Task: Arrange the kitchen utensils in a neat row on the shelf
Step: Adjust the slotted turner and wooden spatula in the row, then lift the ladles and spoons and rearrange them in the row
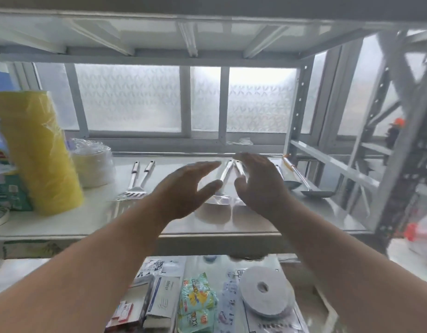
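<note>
Steel utensils lie on the white shelf point(315, 212), handles pointing back. Two slotted spatulas point(135, 186) rest side by side at the left. Two spoons or ladles point(225, 175) lie in the middle, their bowls partly hidden by my hands. Two more ladles point(313, 192) sit at the right. My left hand point(183, 191) and my right hand point(260, 183) hover open on either side of the middle pair, palms facing each other, holding nothing. I cannot tell whether they touch the utensils.
A yellow wrapped roll point(39, 150) and a stack of white plates point(93, 164) stand at the shelf's left. The shelf above hangs close overhead. A metal post point(294, 111) bounds the right. Packets and a tape roll point(264, 290) lie on the lower level.
</note>
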Demonstrator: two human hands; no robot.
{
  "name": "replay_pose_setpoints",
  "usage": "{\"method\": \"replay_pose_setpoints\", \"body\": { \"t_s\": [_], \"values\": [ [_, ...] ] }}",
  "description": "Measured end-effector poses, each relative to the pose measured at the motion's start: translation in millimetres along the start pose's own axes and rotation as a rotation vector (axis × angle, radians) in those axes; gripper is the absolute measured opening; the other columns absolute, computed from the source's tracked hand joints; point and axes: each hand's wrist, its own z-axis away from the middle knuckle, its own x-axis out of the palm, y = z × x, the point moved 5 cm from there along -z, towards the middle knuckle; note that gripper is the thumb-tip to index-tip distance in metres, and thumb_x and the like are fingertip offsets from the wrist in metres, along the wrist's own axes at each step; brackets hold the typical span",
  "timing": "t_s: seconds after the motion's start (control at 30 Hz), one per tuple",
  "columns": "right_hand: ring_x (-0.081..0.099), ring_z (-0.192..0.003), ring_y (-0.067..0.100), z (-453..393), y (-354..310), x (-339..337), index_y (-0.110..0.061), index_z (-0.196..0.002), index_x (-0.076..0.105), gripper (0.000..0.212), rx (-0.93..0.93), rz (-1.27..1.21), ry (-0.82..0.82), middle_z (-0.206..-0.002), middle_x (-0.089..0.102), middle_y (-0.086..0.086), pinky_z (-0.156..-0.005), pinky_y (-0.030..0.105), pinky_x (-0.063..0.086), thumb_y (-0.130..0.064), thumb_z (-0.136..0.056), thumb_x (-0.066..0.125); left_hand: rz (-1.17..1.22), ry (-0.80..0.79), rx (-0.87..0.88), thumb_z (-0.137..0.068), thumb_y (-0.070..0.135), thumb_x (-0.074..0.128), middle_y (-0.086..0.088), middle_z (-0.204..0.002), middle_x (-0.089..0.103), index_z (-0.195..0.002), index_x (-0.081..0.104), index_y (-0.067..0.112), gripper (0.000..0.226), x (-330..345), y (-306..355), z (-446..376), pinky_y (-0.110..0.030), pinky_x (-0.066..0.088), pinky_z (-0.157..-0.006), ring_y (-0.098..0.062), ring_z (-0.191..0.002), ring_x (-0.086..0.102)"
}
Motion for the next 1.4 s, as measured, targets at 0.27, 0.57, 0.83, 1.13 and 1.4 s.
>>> {"method": "replay_pose_setpoints", "body": {
  "t_s": [0.27,0.57,0.83,1.13,1.4],
  "values": [
    [0.063,-0.105,0.029,27,119,-49,-0.018,-0.112,0.064,0.028,0.375,0.667,-0.369,-0.108,0.068,0.007,-0.085,0.041,0.051,-0.036,-0.096,0.048,0.029,-0.148,0.043,-0.103,0.059,0.054,0.009,-0.157,0.055,-0.154,0.053,0.034,0.057,73,59,-39,-0.03,0.037,-0.118,-0.012,-0.143,0.05],
    [0.068,-0.094,0.026,37,135,-48,-0.024,-0.103,0.067,0.027,0.429,0.772,-0.354,-0.095,0.07,-0.001,-0.076,0.036,0.034,-0.013,-0.091,0.045,0.0,-0.211,0.009,-0.104,0.059,0.051,0.013,-0.15,0.059,-0.151,0.055,0.036,0.054,83,67,-42,-0.033,0.044,-0.11,-0.011,-0.131,0.058],
    [0.069,-0.093,0.025,34,123,-67,-0.023,-0.098,0.069,0.027,0.426,0.795,-0.297,-0.093,0.072,0.0,-0.077,0.033,0.034,-0.008,-0.087,0.05,0.056,-0.184,-0.061,-0.105,0.059,0.049,0.012,-0.159,0.051,-0.154,0.05,0.034,0.055,80,61,-36,-0.031,0.035,-0.116,-0.011,-0.142,0.049],
    [0.068,-0.1,0.026,22,71,-105,-0.026,-0.105,0.069,0.025,0.253,0.812,-0.148,-0.098,0.074,0.001,-0.092,0.035,0.043,-0.013,-0.094,0.051,0.005,-0.089,-0.069,-0.106,0.056,0.049,0.007,-0.164,0.046,-0.158,0.046,0.03,0.059,41,52,-34,-0.035,0.031,-0.124,-0.016,-0.149,0.043],
    [0.068,-0.077,0.028,31,24,-115,-0.029,-0.098,0.068,0.018,0.041,0.58,-0.037,-0.083,0.071,-0.003,-0.066,0.033,0.053,-0.023,-0.083,0.074,-0.247,0.161,0.086,-0.096,0.027,0.073,-0.006,-0.142,0.066,-0.136,0.068,0.02,0.041,-46,38,-28,-0.05,0.052,-0.106,-0.032,-0.129,0.063]
  ]
}}
